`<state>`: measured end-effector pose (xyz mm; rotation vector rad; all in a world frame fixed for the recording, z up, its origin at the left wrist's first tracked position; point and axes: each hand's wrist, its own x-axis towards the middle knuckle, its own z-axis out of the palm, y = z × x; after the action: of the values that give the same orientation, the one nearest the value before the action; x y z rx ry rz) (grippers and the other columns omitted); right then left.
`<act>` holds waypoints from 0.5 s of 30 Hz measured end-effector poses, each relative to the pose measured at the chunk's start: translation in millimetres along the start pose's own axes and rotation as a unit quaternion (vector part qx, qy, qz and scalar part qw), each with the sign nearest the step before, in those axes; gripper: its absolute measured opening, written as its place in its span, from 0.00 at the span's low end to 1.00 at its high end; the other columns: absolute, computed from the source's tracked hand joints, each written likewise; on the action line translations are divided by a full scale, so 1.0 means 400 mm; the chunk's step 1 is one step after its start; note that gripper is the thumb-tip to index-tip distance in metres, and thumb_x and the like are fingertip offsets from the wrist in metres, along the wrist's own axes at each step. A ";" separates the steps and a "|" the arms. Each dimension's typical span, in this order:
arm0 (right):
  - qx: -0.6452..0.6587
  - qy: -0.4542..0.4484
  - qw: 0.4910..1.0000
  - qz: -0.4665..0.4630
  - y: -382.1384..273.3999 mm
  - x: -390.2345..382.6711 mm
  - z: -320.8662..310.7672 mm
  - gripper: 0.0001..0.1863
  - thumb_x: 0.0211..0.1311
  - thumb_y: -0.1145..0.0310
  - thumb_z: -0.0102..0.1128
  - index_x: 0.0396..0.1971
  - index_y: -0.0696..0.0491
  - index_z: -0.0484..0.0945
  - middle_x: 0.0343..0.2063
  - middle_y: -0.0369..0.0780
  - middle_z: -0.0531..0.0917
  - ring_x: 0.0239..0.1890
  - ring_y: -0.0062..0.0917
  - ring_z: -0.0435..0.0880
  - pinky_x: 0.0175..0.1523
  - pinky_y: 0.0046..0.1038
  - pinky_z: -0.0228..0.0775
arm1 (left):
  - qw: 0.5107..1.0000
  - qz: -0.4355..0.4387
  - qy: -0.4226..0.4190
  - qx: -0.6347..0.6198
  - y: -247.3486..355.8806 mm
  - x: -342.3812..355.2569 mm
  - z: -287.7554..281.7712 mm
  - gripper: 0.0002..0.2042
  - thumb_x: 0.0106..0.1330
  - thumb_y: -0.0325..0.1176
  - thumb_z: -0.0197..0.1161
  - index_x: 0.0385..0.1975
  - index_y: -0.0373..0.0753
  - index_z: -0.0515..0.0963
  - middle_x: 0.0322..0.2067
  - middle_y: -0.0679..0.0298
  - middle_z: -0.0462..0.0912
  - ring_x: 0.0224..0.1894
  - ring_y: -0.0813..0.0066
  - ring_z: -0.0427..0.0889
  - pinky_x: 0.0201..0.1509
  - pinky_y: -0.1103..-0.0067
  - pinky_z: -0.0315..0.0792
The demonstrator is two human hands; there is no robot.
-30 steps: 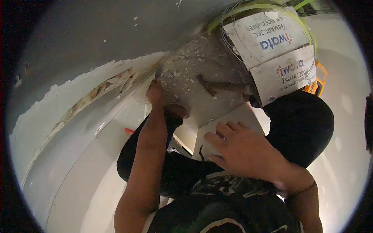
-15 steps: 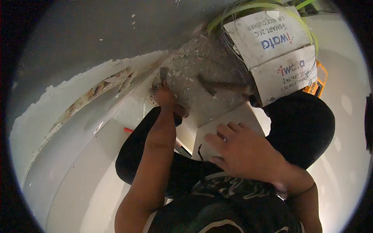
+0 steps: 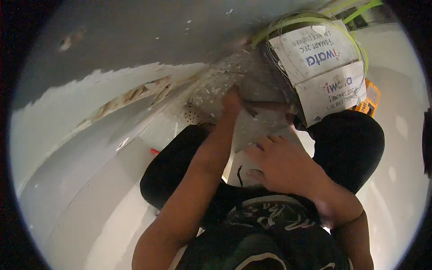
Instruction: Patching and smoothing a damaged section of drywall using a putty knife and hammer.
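My left hand (image 3: pixel 232 102) reaches over the dusty, debris-strewn floor (image 3: pixel 216 85) in the corner, its fingers closed and blurred; a small dark tip shows at its far side, but I cannot make out what it is. Right beside it lies a hammer (image 3: pixel 272 106), its head partly covered by the hand and its handle pointing right. Nearer to me, my right hand (image 3: pixel 290 164) rests with its fingers spread on a pale flat board (image 3: pixel 245 164) between my legs. A short dark cord (image 3: pixel 240 176) hangs near its thumb.
Flattened printed cardboard (image 3: pixel 327 67) stands at the right, with yellow-green tubing (image 3: pixel 294 21) and thin wire looped around it. Behind it sits an orange-yellow tool or case (image 3: pixel 372 96). Broken, ragged wall edging (image 3: pixel 135 92) runs along the left. A red item (image 3: pixel 155 151) lies beside my left knee.
My left hand has moved right, from the perforated footwear to the hammer. The flat dark tool that stuck out of it no longer shows clearly. My right hand stays on the board.
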<state>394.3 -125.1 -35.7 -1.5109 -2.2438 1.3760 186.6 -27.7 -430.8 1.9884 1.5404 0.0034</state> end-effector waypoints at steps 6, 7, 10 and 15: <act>-0.013 -0.025 1.000 0.003 0.012 -0.012 0.038 0.23 0.56 0.57 0.61 0.47 0.55 0.73 0.42 0.51 0.78 0.43 0.46 0.80 0.49 0.44 0.72 | 0.989 -0.145 -0.003 -0.003 0.044 -0.248 0.025 0.18 0.69 0.43 0.50 0.43 0.32 0.75 0.39 0.44 0.80 0.44 0.47 0.81 0.45 0.59 0.75; -0.020 -0.017 0.999 -0.029 -0.017 -0.007 0.031 0.23 0.56 0.57 0.61 0.47 0.55 0.73 0.42 0.51 0.78 0.43 0.46 0.80 0.49 0.44 0.72 | 0.979 -0.198 0.036 0.011 -0.027 -0.266 0.004 0.21 0.70 0.46 0.49 0.42 0.31 0.76 0.36 0.44 0.81 0.42 0.48 0.81 0.44 0.59 0.75; -0.043 0.012 0.999 0.031 0.036 -0.039 0.051 0.23 0.57 0.56 0.61 0.47 0.55 0.72 0.41 0.52 0.78 0.44 0.48 0.79 0.49 0.44 0.72 | 0.944 -0.274 -0.087 -0.161 0.115 -0.271 -0.034 0.25 0.70 0.53 0.49 0.39 0.31 0.77 0.29 0.46 0.81 0.36 0.50 0.83 0.40 0.63 0.76; -0.063 0.013 0.998 0.009 0.011 -0.058 0.048 0.23 0.58 0.55 0.60 0.47 0.55 0.73 0.42 0.53 0.78 0.44 0.48 0.79 0.51 0.43 0.71 | 0.965 -0.146 0.065 -0.210 0.187 -0.310 -0.170 0.27 0.70 0.56 0.49 0.35 0.31 0.78 0.23 0.51 0.81 0.25 0.58 0.81 0.34 0.69 0.74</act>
<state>398.8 -154.8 -41.6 -1.5814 -2.3473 1.2325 187.7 -114.8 -296.9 1.4447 1.7344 0.3203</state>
